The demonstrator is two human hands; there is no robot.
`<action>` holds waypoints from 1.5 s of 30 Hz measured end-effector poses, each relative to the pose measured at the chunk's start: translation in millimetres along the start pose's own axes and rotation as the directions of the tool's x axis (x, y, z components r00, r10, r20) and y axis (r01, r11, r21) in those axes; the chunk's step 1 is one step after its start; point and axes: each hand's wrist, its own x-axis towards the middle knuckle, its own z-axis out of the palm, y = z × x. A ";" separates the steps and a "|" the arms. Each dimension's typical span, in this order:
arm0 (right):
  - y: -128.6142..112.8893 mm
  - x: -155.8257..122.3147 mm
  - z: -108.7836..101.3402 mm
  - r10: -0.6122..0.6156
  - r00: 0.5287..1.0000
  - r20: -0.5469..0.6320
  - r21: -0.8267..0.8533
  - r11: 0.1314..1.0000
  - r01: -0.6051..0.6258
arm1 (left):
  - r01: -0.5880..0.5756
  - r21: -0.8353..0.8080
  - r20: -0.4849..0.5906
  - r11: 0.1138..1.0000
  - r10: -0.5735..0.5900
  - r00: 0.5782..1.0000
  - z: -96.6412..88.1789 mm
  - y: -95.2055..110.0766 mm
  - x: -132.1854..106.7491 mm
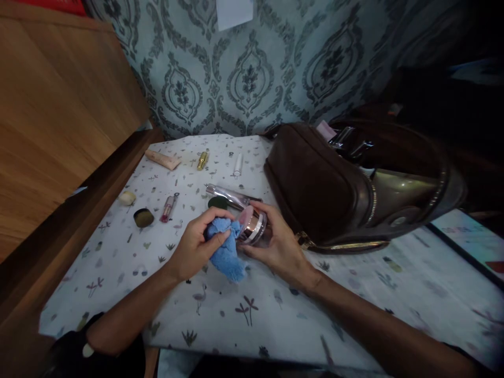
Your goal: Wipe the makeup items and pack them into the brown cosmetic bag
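My left hand pinches a bunched blue cloth between thumb and fingers. The cloth touches the near side of a round cosmetic jar with a pink top and a shiny rose-gold band. Fingers of my right hand wrap round the jar's other side and hold it tilted above the table. Just behind the jar lie a silvery tube and a dark green round piece, partly hidden by my left hand.
An open brown leather bag stands at the right, filled with items. A tan tube, gold lipstick, white stick, pink lip-gloss tube, dark round compact and cream-coloured piece lie on the patterned tablecloth.
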 end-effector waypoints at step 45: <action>-36.1 -9.8 -5.0 0.060 0.915 0.400 0.603 0.734 -0.311 | 0.080 0.868 -0.273 0.491 0.335 0.902 -48.8 -24.2 19.5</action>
